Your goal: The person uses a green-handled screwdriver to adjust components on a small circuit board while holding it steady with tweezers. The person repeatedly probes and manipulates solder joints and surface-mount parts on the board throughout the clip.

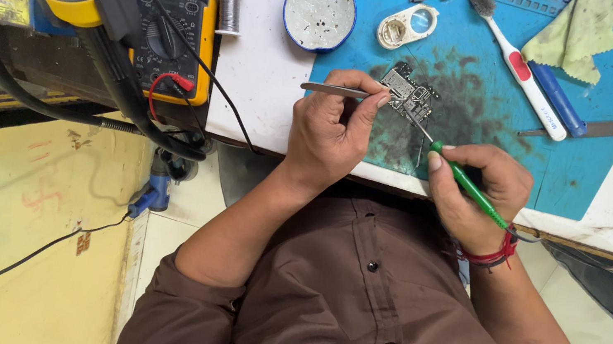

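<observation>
Left hand (329, 130) closed on tweezers (338, 90)

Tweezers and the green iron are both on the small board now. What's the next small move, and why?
Probably a slight lift with the tweezers while the iron's tip stays put. The left hand pinches the tweezers with their points on the circuit board, and the right hand holds the green soldering iron with its tip at the same spot. Whether the solder has melted is too small to tell.
</observation>
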